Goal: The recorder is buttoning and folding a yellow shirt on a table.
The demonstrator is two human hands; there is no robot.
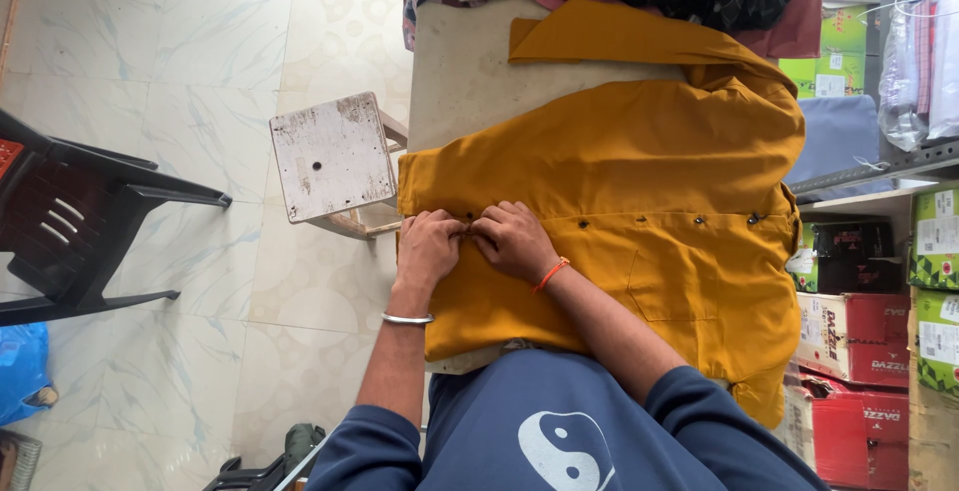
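Mustard-yellow cotton, a buttoned shirt (639,181) lies spread flat over a pale worn tabletop (460,71), and both hands rest on its button placket. The left hand (428,245) comes in with a straight forearm, a thin steel bangle (408,319) at the wrist, knuckles up and fingers curled together, pinching the cloth at the placket edge. The right hand (514,239) reaches across from a bent elbow in a navy sleeve, an orange thread band (550,273) at its wrist, its fingertips bunched and clamped on the same fold of fabric, touching the left hand's fingertips. A small dark button (472,217) sits just at the meeting fingertips; more dark buttons run along the placket away from the right hand's knuckles. Beyond the left hand's fingers, just off the shirt's hem, stands a scuffed white square stool (333,156).
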